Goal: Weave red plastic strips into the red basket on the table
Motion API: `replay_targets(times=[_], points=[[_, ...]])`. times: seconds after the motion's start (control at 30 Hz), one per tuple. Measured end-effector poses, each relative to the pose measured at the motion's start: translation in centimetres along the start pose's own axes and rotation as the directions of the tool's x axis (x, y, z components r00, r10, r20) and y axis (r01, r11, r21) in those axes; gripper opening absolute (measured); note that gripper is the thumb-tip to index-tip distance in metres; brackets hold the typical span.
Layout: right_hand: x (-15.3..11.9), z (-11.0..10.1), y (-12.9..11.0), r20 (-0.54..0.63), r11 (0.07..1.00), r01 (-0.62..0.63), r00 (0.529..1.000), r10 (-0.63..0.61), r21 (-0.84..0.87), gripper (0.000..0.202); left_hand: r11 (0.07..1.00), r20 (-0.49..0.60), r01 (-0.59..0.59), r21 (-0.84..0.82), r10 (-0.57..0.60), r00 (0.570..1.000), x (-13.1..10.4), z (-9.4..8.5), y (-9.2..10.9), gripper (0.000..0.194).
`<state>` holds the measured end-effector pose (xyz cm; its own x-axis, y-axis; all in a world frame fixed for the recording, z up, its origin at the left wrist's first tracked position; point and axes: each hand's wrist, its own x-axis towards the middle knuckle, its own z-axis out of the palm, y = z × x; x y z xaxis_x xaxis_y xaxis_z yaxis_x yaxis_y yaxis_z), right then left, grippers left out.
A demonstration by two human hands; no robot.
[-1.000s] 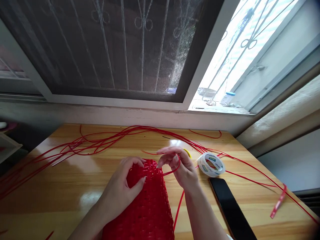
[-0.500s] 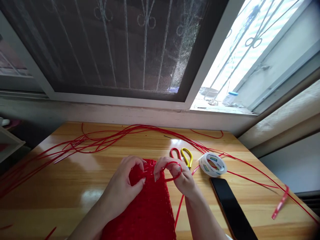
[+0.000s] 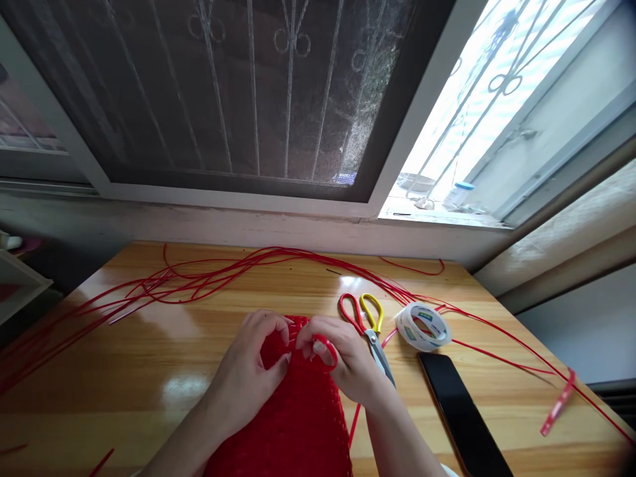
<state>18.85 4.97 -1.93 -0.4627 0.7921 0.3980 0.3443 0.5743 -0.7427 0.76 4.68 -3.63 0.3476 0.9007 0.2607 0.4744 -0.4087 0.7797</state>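
Observation:
A red woven piece (image 3: pixel 293 417) stands at the near edge of the table, between my forearms. My left hand (image 3: pixel 253 371) pinches its upper left edge between thumb and fingers. At the upper right of the weave, my right hand (image 3: pixel 342 358) has its fingers closed on a red strand (image 3: pixel 326 351), which makes a small loop by the fingers. The fingertips of both hands are close together. More of the red strand hangs below my right wrist.
Scissors (image 3: pixel 372 324) with red and yellow handles lie right of my right hand, beside a tape roll (image 3: pixel 423 326) and a black phone (image 3: pixel 462 411). Long red strands (image 3: pixel 278 252) cross the back of the wooden table (image 3: pixel 163 344), below a window.
My right hand has moved left and closer to my left hand, and the red loop at its fingers has become smaller. More of the scissors shows. My left hand has barely moved.

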Motion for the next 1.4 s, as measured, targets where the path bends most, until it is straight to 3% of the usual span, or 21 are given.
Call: replay_targets(times=[0.3,0.43,0.63,0.9,1.4], points=[[0.0,1.2,-1.3,0.062,0.940,0.125,0.992,-0.111,-0.318,0.039,0.999,0.008,0.031,-0.042,-0.031,1.000,0.2,0.0,0.3,0.010],[0.1,1.3,-1.0,0.063,0.959,0.089,0.995,-0.075,-0.270,0.033,0.998,0.007,0.041,-0.045,-0.040,0.999,0.2,0.0,0.3,0.008],[-1.4,-0.5,0.4,0.005,0.988,-0.001,1.000,0.001,-0.156,0.027,0.997,-0.010,0.040,-0.065,-0.041,0.999,0.2,-0.1,-0.2,0.009],[-3.2,-1.0,3.2,-0.048,0.991,-0.105,0.994,0.102,-0.085,0.013,0.999,0.071,0.038,-0.012,-0.037,0.997,0.2,-0.7,-0.1,0.006],[-2.9,-0.3,2.3,-0.078,0.973,-0.176,0.983,0.166,-0.151,0.020,1.000,0.027,-0.020,0.004,0.019,0.999,0.0,-0.4,-0.4,0.011]])
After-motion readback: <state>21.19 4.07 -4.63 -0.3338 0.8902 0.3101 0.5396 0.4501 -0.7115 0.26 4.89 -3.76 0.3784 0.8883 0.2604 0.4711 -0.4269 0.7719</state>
